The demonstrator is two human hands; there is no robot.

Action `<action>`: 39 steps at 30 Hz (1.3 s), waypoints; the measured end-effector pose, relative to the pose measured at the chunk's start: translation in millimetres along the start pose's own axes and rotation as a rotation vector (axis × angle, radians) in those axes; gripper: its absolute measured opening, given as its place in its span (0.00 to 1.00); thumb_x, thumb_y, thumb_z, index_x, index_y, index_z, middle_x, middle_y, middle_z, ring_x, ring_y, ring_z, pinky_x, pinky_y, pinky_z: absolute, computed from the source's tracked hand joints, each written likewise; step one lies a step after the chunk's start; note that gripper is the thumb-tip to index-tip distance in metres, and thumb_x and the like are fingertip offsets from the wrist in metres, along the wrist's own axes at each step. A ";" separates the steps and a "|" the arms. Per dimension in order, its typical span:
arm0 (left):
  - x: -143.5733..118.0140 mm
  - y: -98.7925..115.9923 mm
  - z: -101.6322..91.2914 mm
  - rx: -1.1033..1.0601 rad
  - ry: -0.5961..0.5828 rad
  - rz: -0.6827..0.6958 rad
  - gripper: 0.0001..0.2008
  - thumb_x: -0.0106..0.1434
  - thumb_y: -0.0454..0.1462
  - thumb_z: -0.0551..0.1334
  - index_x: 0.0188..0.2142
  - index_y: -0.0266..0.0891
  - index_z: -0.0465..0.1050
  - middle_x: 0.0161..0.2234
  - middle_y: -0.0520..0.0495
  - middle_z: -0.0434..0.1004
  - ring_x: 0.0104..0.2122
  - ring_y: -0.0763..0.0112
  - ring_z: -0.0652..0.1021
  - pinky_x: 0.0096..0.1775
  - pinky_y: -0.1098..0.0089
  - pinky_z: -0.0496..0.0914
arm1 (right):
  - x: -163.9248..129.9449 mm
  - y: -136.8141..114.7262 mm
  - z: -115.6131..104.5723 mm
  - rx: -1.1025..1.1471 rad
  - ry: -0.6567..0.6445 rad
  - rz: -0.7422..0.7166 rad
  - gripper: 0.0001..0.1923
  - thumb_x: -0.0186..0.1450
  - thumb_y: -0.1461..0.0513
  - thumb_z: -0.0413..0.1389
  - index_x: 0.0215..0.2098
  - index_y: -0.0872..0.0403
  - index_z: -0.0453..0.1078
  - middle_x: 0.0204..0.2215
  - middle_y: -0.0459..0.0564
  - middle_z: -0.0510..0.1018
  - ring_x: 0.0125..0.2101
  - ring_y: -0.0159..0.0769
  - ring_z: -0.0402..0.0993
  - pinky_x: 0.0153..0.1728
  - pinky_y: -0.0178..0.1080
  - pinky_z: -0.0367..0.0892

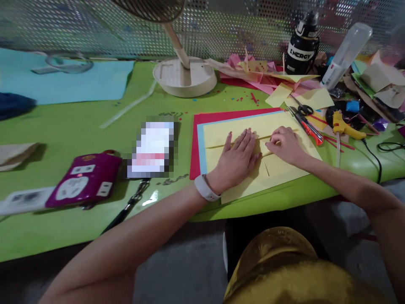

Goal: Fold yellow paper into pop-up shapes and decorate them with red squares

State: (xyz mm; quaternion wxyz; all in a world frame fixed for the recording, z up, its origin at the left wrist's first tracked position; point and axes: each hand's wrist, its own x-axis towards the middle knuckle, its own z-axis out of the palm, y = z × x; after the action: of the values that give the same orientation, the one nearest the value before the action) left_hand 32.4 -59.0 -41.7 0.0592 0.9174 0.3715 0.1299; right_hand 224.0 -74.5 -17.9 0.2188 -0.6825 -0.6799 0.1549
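Note:
My left hand [236, 159] lies flat on a yellow sheet of paper [218, 131], fingers stretched out and the thumb toward the right. A wristband [206, 188] is on that wrist. My right hand [286, 145] rests on the same sheet, its fingers curled and the thumb and forefinger pinched together near a slit or fold line. What the pinch holds, if anything, is hidden. Several straight cuts or creases run across the yellow sheet. Under it lie a light blue sheet [201, 145] and a red sheet [195, 158], both showing at the left side.
Right of the papers lie a red box cutter [311, 130], scissors [305, 109] and a yellow glue gun [346, 126]. Paper scraps, a black bottle [300, 52] and a fan base [185, 80] stand behind. To the left are a blurred phone [152, 150] and a purple device [85, 177].

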 end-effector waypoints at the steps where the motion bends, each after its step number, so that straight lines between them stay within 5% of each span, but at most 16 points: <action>1: -0.2 1.0 -0.5 0.003 -0.004 -0.012 0.30 0.74 0.42 0.44 0.69 0.25 0.53 0.70 0.28 0.53 0.70 0.52 0.56 0.68 0.42 0.45 | 1.0 0.0 0.4 -0.009 0.001 0.000 0.13 0.63 0.61 0.59 0.21 0.52 0.69 0.40 0.52 0.77 0.46 0.46 0.68 0.52 0.52 0.62; 14: -1.1 -4.6 -13.8 -0.060 -0.206 -0.010 0.32 0.72 0.40 0.44 0.69 0.21 0.49 0.72 0.28 0.46 0.72 0.51 0.50 0.69 0.46 0.47 | 12.0 -4.8 -0.2 -0.068 -0.016 0.011 0.15 0.65 0.61 0.58 0.21 0.52 0.64 0.36 0.52 0.76 0.45 0.44 0.68 0.50 0.48 0.63; 36: -4.7 -3.6 -10.3 0.024 -0.108 0.033 0.29 0.74 0.41 0.44 0.68 0.24 0.56 0.69 0.27 0.55 0.69 0.48 0.58 0.66 0.43 0.54 | 14.8 -3.2 -1.9 -0.072 -0.039 -0.023 0.16 0.65 0.60 0.57 0.20 0.52 0.63 0.34 0.53 0.76 0.43 0.46 0.69 0.50 0.52 0.61; 39: -5.0 -3.6 -9.1 0.005 -0.099 0.021 0.27 0.74 0.40 0.45 0.69 0.31 0.55 0.70 0.30 0.55 0.70 0.49 0.57 0.66 0.41 0.53 | 14.8 -3.9 -2.4 -0.084 -0.044 -0.030 0.15 0.65 0.60 0.56 0.20 0.52 0.64 0.34 0.53 0.77 0.42 0.45 0.69 0.49 0.51 0.62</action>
State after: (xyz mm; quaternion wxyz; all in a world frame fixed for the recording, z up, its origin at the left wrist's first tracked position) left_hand 24.0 -59.9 -34.7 0.0736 0.9267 0.3588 0.0838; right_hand 222.3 -60.0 -12.6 0.1771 -0.6772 -0.7007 0.1380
